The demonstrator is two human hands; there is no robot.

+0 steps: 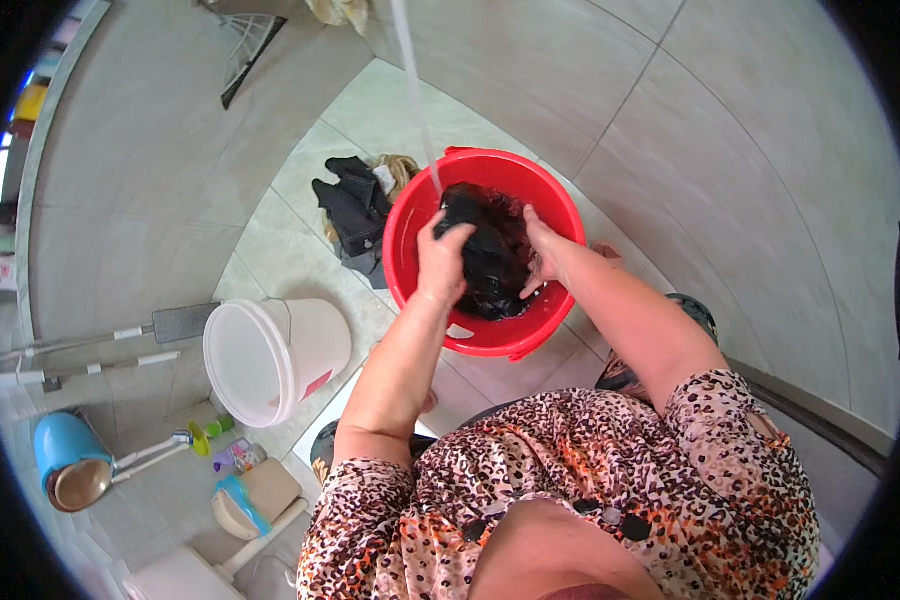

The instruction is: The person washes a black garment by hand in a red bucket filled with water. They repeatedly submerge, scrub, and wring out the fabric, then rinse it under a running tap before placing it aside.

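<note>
A red plastic basin stands on the tiled floor in front of me. A thin stream of water falls from above onto a wet black garment inside it. My left hand grips the garment's left side at the top. My right hand clutches its right side inside the basin. Both forearms reach down from the lower edge over my leopard-print top.
A pile of dark clothes lies on the floor left of the basin. A white bucket stands at the lower left. Further left are a mop, a blue container, brushes and small bottles. Grey tiled walls surround.
</note>
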